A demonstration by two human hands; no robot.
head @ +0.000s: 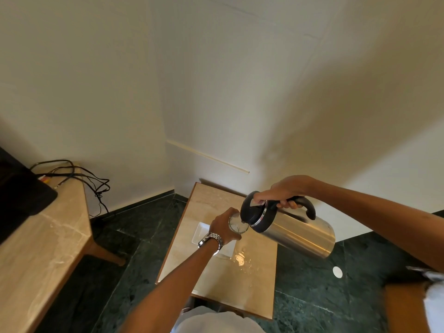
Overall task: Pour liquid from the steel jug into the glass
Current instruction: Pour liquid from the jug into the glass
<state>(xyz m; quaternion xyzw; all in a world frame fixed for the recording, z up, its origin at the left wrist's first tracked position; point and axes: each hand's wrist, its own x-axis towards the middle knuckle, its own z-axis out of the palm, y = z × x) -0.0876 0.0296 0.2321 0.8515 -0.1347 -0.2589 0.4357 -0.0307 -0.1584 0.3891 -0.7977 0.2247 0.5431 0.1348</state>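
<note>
Spout and rim: the black spout end of the steel jug [292, 230] is held at the rim of the glass [238, 224], touching or nearly so; contact cannot be told.
Jug axis: tipped close to level, base out to the right, spout toward the left.
Right hand [286, 192]: closed around the black handle, thumb laid on the lid.
Left hand [222, 225]: wrapped round the glass, which is held up above the surface [216, 282].
Jug from glass hand: just to its right, slightly higher.
Flow: no stream can be made out.
Judged step: pouring is under way or about to start.
</note>
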